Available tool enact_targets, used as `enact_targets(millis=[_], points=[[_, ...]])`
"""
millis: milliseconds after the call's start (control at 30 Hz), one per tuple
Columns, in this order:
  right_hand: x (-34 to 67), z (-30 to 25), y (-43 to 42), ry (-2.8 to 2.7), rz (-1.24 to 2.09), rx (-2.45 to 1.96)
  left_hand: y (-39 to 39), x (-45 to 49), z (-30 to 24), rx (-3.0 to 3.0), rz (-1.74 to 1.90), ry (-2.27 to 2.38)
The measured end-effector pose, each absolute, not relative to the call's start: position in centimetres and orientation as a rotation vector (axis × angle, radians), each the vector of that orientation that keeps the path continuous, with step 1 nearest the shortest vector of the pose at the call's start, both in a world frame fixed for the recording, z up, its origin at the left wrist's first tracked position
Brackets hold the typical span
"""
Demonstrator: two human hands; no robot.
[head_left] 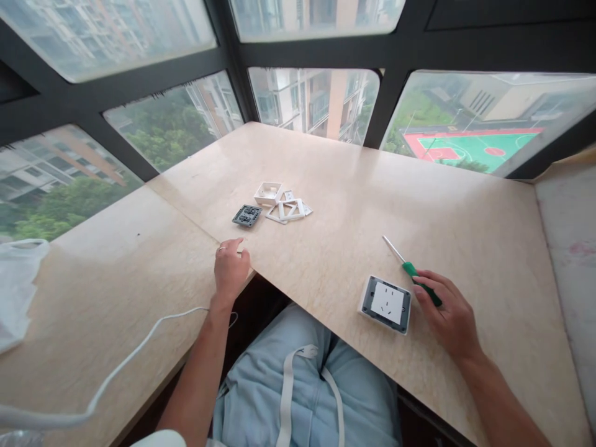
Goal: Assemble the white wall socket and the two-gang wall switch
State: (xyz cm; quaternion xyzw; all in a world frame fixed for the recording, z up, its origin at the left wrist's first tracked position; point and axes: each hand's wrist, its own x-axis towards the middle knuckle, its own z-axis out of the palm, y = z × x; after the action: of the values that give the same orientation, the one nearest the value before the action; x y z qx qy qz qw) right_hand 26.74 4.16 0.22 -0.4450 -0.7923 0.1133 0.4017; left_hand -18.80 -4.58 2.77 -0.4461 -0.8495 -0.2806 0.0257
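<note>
A screwdriver (408,269) with a green handle and a thin metal shaft is in my right hand (447,310), its tip pointing away to the upper left. Just left of that hand a wall socket (387,304) lies face up on the table, a white outlet insert in a dark grey frame set in a white box. My left hand (231,267) rests at the table's inner corner, fingers bent and the thumb apart from the index finger. No object shows in it. Beyond it lies a dark grey socket module (247,216).
A white box (269,193) and several white frames (292,210) lie beside the dark module. On the left, a white cable (135,355) crosses the table (321,248) near a white plastic bag (18,292). Dark-framed windows (311,102) border the back.
</note>
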Motion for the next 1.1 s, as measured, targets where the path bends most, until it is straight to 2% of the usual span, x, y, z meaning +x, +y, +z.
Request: enact_targets(millis=[133,667,767,967,1100], points=[[26.9,0.2,4.3,-1.992,0.285,-1.152,-6.0,-21.3,2.2,-1.457,-0.571,-2.72],[26.9,0.7,4.2,-1.917,0.343,-1.281,-6.2,-20.8,2.6,-1.438,-0.476,-2.766],[26.8,0.8,4.1,-1.904,0.357,-1.306,-6.5,-20.4,2.5,-1.399,-0.763,-2.781],[27.0,0.5,4.4,-1.927,0.335,-1.275,-6.3,-18.1,2.4,-1.274,-1.907,-2.627],[27.2,0.2,4.5,-1.939,0.31,-1.246,-5.0,-15.0,3.2,-1.21,-2.308,-2.46]])
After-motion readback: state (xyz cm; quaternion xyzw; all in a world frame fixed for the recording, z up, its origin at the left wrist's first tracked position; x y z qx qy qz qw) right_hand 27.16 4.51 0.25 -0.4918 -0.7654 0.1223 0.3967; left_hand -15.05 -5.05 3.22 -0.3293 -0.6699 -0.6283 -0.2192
